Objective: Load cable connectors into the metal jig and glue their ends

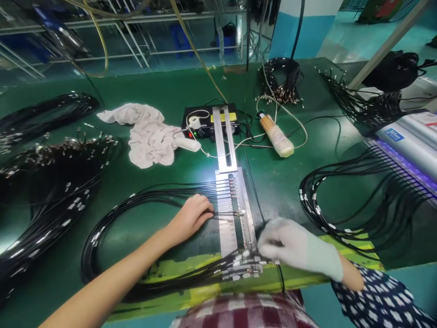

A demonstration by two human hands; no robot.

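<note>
My bare left hand (194,215) pinches thin black cables (223,213) over the slotted metal fixture (226,239). Several cables lie side by side across the fixture's upper part, their metal tips (233,187) in a row along the slot. My right hand (288,243), in a white glove, is beside the fixture's near right end. Its fingers curl but are smeared by motion, so whether they hold anything is unclear. Close to them lies a bundle of cable ends with metal connectors and white tags (243,266). The cables loop round to the left (90,246).
Behind the fixture stands a black control box (208,123). White cloth gloves (150,136) lie left of it, a wrapped hand tool (277,136) right. Cable coils (51,196) fill the left side. At right, cables run into a silver unit with purple light (409,141).
</note>
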